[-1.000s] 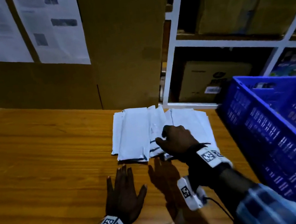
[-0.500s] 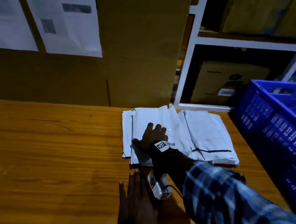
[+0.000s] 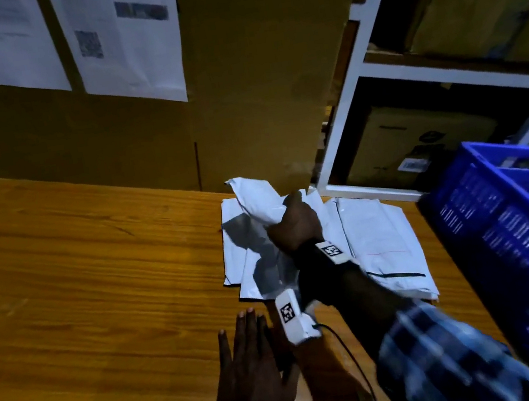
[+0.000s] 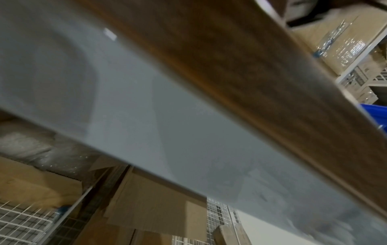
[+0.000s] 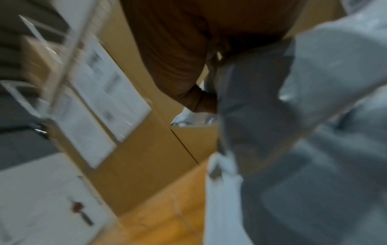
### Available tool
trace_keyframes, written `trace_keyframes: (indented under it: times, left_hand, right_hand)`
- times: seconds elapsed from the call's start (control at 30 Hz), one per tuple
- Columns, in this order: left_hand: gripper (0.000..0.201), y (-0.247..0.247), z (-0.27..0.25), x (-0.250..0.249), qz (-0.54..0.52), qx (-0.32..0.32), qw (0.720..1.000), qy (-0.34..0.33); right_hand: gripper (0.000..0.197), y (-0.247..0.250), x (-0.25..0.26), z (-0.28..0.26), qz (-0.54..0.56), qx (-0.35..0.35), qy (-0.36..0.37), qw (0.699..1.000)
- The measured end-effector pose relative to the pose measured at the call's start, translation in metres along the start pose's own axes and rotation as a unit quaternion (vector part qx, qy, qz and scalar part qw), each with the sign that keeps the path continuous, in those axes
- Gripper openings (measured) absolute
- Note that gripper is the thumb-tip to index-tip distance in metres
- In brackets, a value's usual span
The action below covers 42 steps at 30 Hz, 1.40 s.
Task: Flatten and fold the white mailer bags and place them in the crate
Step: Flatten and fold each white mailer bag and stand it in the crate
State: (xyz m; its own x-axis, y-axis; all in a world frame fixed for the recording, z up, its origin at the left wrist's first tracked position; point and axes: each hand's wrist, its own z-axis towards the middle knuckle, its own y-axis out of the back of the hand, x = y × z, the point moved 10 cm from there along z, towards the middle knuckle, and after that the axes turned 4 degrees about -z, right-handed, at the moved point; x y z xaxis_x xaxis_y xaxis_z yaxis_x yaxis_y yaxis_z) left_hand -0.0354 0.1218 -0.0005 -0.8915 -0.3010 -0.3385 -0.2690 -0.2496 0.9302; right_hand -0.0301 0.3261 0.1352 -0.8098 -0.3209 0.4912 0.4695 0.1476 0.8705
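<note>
R hand [image 3: 295, 226] grips one white mailer bag [image 3: 256, 201], fingers curled round it, raised above the mailer pile [image 3: 376, 234] on wood surface [image 3: 95, 279]. L hand [image 3: 254, 385] lies flat, fingers straight, near surface front edge. Blue crate [image 3: 523, 246] at right.

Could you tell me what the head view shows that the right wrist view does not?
Only the head view shows the left hand flat on the wooden table, the blue crate and the stack of mailer bags. Only the right wrist view shows the thumb pinching the bag from beneath, though blurred. Both show the right hand gripping a lifted mailer bag, and the cardboard box with papers.
</note>
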Motion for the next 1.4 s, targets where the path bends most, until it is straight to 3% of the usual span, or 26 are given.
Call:
trace_keyframes:
  times: [0.07, 0.23, 0.37, 0.5, 0.6, 0.7, 0.8, 0.87, 0.97, 1.1, 1.17, 1.2, 1.4]
  left_hand:
    - [0.083, 0.002, 0.0, -0.001, -0.008, 0.006, 1.0, -0.005]
    - [0.061, 0.017, -0.001, 0.0, -0.122, -0.039, 0.992, 0.006]
    - [0.053, 0.036, -0.009, -0.005, -0.213, -0.093, 0.971, -0.054]
    - [0.039, 0.035, -0.012, 0.02, -0.389, -0.111, 0.912, 0.068]
    - [0.057, 0.032, -0.019, 0.007, -0.417, -0.074, 0.905, 0.043]
    - [0.066, 0.019, -0.027, -0.011, -0.395, -0.016, 0.918, 0.02]
    - [0.061, 0.009, -0.03, -0.016, -0.4, 0.017, 0.916, 0.035]
    - [0.057, 0.009, -0.03, -0.017, -0.393, 0.009, 0.919, 0.036]
    - [0.056, 0.011, -0.031, -0.031, -0.328, -0.009, 0.945, -0.004]
    - [0.07, 0.002, -0.036, -0.054, -0.194, -0.02, 0.978, -0.069]
    - [0.075, -0.006, -0.039, -0.058, -0.152, -0.006, 0.986, -0.074]
    - [0.076, -0.009, -0.041, -0.058, -0.138, 0.001, 0.988, -0.074]
    - [0.063, -0.006, -0.04, -0.06, -0.08, 0.014, 0.99, -0.112]
  right_hand:
    - [0.055, 0.03, 0.002, -0.016, 0.027, 0.0, 0.053, 0.998]
    - [0.05, 0.079, -0.018, -0.089, 0.018, 0.063, 0.16, 0.985]
    - [0.049, 0.07, -0.068, -0.136, -0.03, 0.133, 0.199, 0.97]
    - [0.044, 0.046, -0.113, -0.158, -0.044, 0.166, 0.199, 0.965]
    - [0.048, 0.027, -0.124, -0.164, -0.065, 0.207, 0.2, 0.956]
    - [0.043, 0.006, -0.12, -0.17, -0.121, 0.236, 0.217, 0.94]
    - [0.027, 0.002, -0.115, -0.174, -0.125, 0.186, 0.216, 0.95]
    - [0.035, -0.003, -0.113, -0.183, -0.12, 0.174, 0.225, 0.951]
    - [0.066, -0.016, -0.105, -0.206, -0.129, 0.175, 0.251, 0.943]
    - [0.058, -0.038, -0.111, -0.217, -0.167, 0.172, 0.234, 0.942]
    - [0.071, -0.043, -0.107, -0.219, -0.173, 0.157, 0.26, 0.937]
    - [0.079, -0.046, -0.109, -0.221, -0.191, 0.183, 0.249, 0.932]
    - [0.077, -0.055, -0.119, -0.223, -0.172, 0.145, 0.218, 0.95]
